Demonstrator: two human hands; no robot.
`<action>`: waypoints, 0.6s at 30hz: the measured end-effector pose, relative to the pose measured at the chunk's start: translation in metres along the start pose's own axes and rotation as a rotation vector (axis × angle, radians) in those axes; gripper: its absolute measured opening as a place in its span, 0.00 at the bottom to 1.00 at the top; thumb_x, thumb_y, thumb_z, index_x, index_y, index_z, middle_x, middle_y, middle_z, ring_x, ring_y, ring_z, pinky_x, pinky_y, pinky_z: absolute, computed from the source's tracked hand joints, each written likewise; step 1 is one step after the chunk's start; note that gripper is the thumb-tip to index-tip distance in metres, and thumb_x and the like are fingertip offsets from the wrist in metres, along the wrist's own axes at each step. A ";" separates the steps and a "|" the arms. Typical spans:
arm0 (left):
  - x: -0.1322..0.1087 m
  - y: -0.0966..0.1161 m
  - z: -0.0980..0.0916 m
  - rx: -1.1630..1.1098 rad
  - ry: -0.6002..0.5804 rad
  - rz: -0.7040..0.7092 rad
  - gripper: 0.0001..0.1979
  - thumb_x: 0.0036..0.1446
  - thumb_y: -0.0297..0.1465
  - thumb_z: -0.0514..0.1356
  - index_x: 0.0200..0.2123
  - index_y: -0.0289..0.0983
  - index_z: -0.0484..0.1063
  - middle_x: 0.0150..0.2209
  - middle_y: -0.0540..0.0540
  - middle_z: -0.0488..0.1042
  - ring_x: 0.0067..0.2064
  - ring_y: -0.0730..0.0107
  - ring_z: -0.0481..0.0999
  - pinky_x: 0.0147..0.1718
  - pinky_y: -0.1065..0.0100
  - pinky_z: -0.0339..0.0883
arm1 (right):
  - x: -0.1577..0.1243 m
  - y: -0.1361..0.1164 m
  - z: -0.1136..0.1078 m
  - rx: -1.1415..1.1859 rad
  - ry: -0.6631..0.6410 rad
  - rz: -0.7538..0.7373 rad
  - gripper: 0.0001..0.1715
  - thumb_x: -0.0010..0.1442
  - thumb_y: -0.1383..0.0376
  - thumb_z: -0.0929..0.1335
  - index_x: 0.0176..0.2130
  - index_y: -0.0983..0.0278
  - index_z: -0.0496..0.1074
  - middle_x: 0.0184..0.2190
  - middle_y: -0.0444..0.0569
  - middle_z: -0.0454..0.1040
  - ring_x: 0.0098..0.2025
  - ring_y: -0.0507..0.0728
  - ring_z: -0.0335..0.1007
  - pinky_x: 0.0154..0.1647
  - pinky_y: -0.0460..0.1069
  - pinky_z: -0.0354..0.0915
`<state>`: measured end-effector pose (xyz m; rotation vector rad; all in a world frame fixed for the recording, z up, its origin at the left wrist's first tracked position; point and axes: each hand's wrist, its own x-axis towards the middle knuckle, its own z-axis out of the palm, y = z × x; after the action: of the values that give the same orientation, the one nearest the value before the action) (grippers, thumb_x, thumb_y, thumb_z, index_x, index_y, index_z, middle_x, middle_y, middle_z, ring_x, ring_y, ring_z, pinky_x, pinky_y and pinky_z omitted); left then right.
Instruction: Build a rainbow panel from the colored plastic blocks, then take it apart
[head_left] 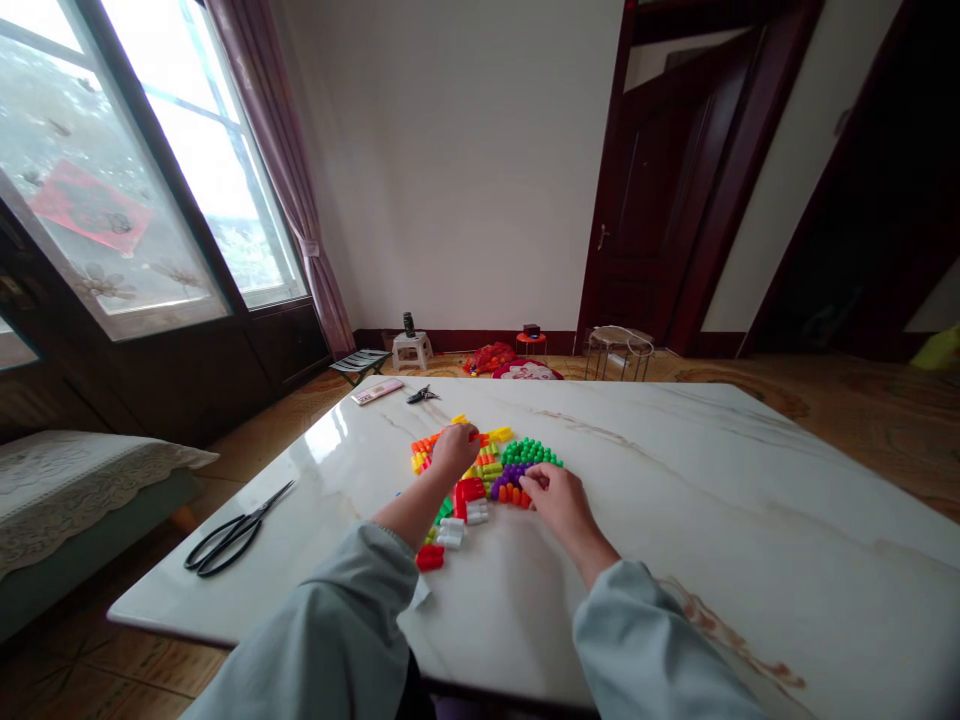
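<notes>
Small colourful plastic building pieces (469,490) lie in a cluster at the middle of the white marble-patterned table. My left hand (456,450) is above the yellow and orange pieces at the cluster's far left, its fingers closed; a bit of red shows by the fingertips, but what they hold is unclear. At the right side is a block of knobbly pieces in rows, green (532,453), purple (512,478) and orange (514,496). Against its right edge, my right hand (556,493) has thumb and fingers pinched together; anything between them is hidden. Red (430,558) and white pieces (451,532) lie nearer me.
Black-handled scissors (238,533) rest on the table (675,480) at the left. Pliers (423,395) and a pink phone-like object (377,391) lie near its far edge. Beyond stand a white stool (412,349) and a round stool (619,342); a covered seat (90,470) is at left.
</notes>
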<state>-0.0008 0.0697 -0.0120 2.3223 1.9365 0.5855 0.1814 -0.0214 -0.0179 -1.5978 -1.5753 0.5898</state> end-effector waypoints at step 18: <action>-0.083 0.053 -0.011 -0.344 -0.017 0.392 0.13 0.51 0.23 0.55 0.35 0.37 0.77 0.34 0.46 0.77 0.35 0.70 0.74 0.36 0.71 0.68 | 0.002 0.009 -0.004 0.289 -0.096 0.274 0.06 0.47 0.66 0.65 0.29 0.64 0.68 0.20 0.42 0.70 0.22 0.50 0.68 0.16 0.41 0.57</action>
<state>0.0339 -0.0226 -0.0075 2.4633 1.2477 0.8444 0.1903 -0.0190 -0.0224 -1.5907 -1.2764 1.0076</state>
